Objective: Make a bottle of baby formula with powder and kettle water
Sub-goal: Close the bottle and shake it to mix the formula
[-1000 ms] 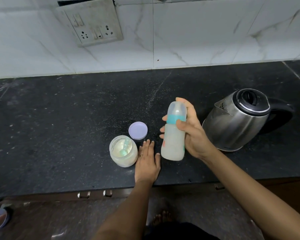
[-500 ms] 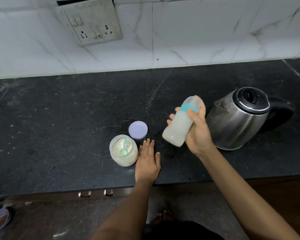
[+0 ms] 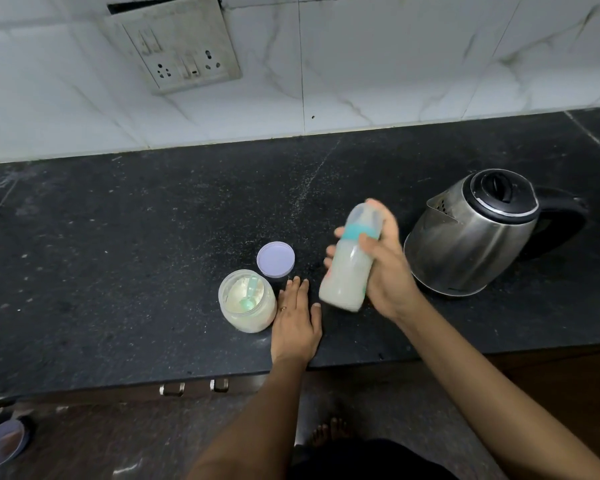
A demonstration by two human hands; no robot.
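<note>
**Bottle held above the counter, jar left open**

On the black stone counter [image 3: 118,254], seen from the head camera, a baby bottle [image 3: 349,261] is held clear of the surface by the right hand [image 3: 385,271]. The fingers are wrapped around its body, with the thumb laid across the front just below the teal collar. The bottle is tilted, its capped top leaning far and to the right, and it is filled with pale milky liquid. Some motion blur is seen on it.

The left hand [image 3: 297,323] is laid flat on the counter, palm down, fingers together and extended, with nothing gripped. Just to its left the open powder jar [image 3: 248,301] is found, a teal scoop [image 3: 250,296] resting inside it. The jar's lilac lid [image 3: 275,259] is set down just beyond, apart from the jar mouth.

To the right of the bottle, a steel kettle [image 3: 475,233] is stood with its lid closed and its black handle turned right. A switch panel [image 3: 177,46] is mounted on the tiled wall at the far side.
</note>
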